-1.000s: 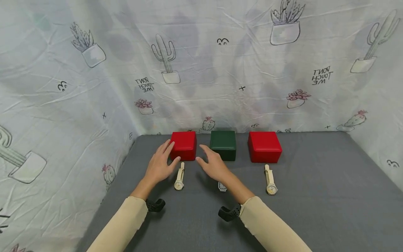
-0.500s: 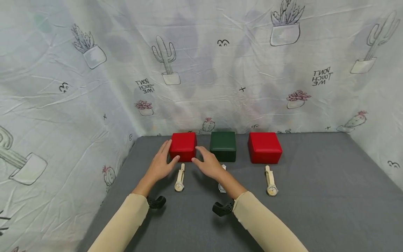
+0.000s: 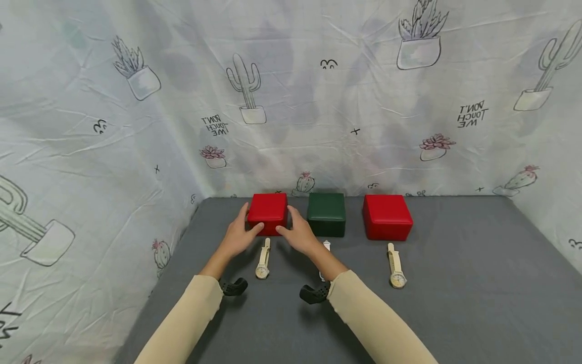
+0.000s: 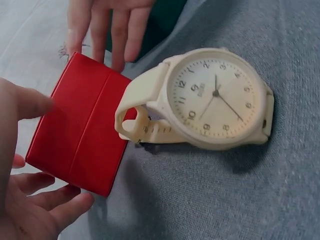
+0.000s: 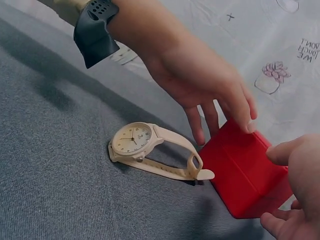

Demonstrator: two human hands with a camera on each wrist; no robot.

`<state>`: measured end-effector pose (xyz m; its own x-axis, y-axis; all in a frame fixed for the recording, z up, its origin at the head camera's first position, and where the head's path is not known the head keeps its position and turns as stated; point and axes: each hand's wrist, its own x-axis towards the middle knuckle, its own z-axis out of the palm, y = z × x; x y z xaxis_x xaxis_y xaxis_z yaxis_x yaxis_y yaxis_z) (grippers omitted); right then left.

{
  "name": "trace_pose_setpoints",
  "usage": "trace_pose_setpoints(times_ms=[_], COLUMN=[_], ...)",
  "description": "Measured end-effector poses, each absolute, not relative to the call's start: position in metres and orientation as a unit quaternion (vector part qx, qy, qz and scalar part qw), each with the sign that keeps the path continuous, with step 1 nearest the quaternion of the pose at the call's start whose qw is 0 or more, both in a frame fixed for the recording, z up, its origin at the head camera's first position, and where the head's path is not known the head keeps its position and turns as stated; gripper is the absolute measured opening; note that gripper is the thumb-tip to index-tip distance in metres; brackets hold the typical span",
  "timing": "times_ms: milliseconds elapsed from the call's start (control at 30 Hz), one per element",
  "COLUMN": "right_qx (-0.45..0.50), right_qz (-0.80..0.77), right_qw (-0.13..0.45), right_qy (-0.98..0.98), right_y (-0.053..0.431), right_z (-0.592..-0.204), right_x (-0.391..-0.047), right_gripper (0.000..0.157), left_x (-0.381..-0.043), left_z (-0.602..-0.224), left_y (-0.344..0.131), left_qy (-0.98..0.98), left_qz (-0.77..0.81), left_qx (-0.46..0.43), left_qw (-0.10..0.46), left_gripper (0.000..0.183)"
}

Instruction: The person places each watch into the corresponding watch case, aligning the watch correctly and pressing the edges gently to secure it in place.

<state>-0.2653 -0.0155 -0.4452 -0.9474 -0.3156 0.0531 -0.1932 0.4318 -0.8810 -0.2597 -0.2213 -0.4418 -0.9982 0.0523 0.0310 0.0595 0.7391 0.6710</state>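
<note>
Red, the closed box (image 3: pixel 268 210) just left of and below the frame's centre stands between the left hand (image 3: pixel 237 236) and the right hand (image 3: pixel 300 233), both spread wide, though I cannot tell whether every fingertip touches it. The step in hand looks like taking hold of it from both sides, so the next move probably calls for even pressure without nudging the cream watch (image 3: pixel 262 263) just below it. Rightward stand a green box (image 3: pixel 326 215) and, centre-right, another red one.

sleeves (image 3: pixel 184 318): long, plain beige | wrist mounts (image 3: pixel 234 287): black, curved, one per wrist | strap (image 5: pixel 101 9): round holes
</note>
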Motion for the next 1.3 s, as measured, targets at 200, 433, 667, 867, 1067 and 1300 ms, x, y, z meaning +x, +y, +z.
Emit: trace_pose_setpoints(times_ms=[200, 433, 667, 867, 1067, 1300], right_qx=[-0.149, -0.128, -0.12, -0.12, -0.098, -0.093], right_qz=[-0.533, -0.537, -0.563, -0.564, -0.56, -0.547], right_qw=[0.051, 0.041, 0.034, 0.028, 0.037, 0.032], right_qy=[0.831, 0.833, 0.817, 0.817, 0.822, 0.832], right_y=[-0.023, -0.031, -0.034, -0.038, -0.041, -0.044], right_z=[-0.449, -0.456, -0.465, -0.465, -0.465, -0.467], right_x=[-0.272, -0.279, -0.28, -0.277, -0.277, -0.279], right_gripper=[0.069, 0.076, 0.078, 0.077, 0.08, 0.077], left_x=[-0.262, -0.268, -0.269, -0.271, -0.271, -0.273], left_z=[-0.442, -0.445, -0.45, -0.451, -0.453, -0.452], left_y=[-0.221, -0.224, -0.225, -0.225, -0.226, -0.228], left_qy=[-0.924, -0.913, -0.899, -0.891, -0.892, -0.88], left_qz=[-0.382, -0.407, -0.438, -0.453, -0.452, -0.474], left_qx=[-0.022, -0.009, 0.0, 0.0, -0.014, -0.027], left_qw=[-0.005, -0.013, -0.026, -0.023, -0.014, -0.013], left_gripper=[0.077, 0.075, 0.07, 0.068, 0.067, 0.066])
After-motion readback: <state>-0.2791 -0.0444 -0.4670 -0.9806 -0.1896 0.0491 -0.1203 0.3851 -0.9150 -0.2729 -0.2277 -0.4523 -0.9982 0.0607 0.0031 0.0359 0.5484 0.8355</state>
